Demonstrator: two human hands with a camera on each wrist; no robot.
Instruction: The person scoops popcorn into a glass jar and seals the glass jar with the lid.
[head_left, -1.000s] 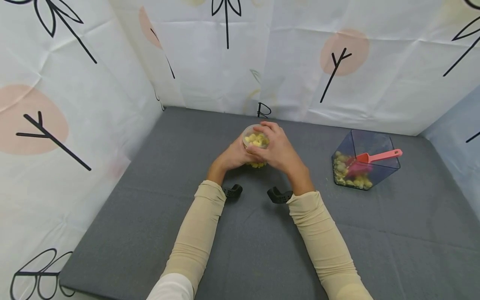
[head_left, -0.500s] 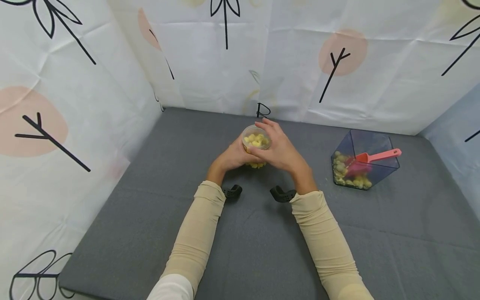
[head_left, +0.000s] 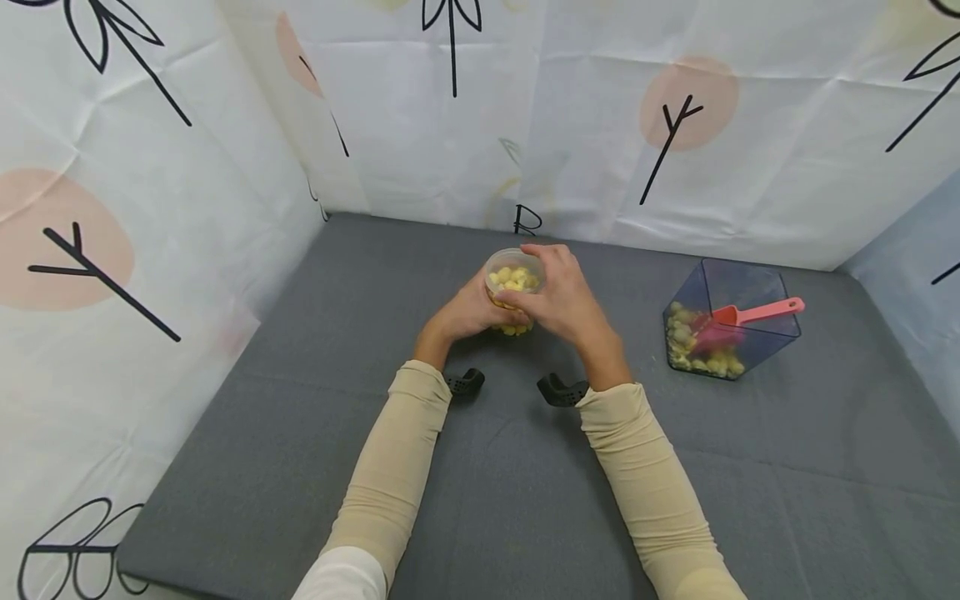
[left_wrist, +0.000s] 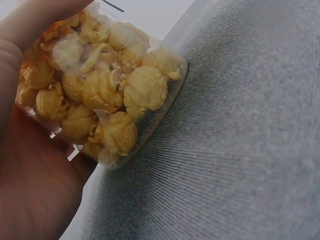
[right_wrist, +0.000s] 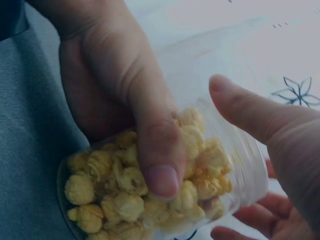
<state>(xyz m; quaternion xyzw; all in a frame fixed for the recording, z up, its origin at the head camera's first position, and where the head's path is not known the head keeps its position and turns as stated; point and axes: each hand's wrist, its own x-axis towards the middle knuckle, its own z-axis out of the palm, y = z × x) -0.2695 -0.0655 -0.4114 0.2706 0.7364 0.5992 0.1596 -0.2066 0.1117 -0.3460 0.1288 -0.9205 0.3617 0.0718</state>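
A clear plastic jar [head_left: 513,330] of yellow popcorn [left_wrist: 102,90] stands upright on the grey table, towards the back. My left hand [head_left: 478,310] grips its side low down, the thumb across the wall in the right wrist view. At the top, my right hand [head_left: 564,302] curls thumb and fingers around the transparent ribbed lid [right_wrist: 254,170]. Popcorn shows through the lid from above. In the right wrist view the right thumb [right_wrist: 245,102] lies on one side of the jar's top and the other fingers on the far side; their exact contact is partly hidden.
To the right on the grey table [head_left: 337,467] stands a bluish see-through bin [head_left: 757,354] with popcorn in its bottom. A pink scoop [head_left: 738,315] leans in it, handle over the rim. White patterned cloth [head_left: 420,133] hangs behind and at the sides.
My right hand's fingers shift around the jar's top: spread and lifted half a second ago, they now lie closer about the lid. The left hand and jar stay put.
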